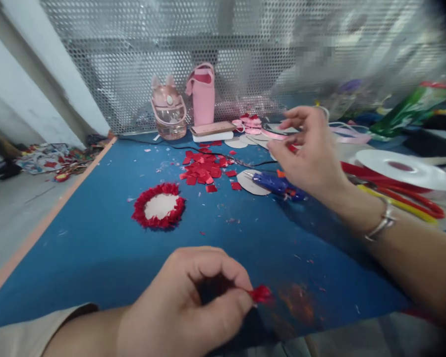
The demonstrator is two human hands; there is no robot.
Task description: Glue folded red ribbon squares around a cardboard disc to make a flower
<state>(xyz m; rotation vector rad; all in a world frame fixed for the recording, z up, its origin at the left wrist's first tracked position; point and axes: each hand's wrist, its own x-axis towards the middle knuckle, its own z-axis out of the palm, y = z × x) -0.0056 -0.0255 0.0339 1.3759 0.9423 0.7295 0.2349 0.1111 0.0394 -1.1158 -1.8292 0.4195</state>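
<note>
A red scrap (262,294) sticks out from the left hand (193,297), clamped on it between thumb and finger near the table's (107,213) near edge. Well apart, the right hand (308,153) is at the glue gun (278,185) (blue, its tip over a pale disc (250,187)), thumb and fingers parted. Leftward lie red squares (202,167) and a red-fringed rosette (160,206).

Craft workshop: glue gun (277,185), red squares (202,169), white spool (373,163)
</note>
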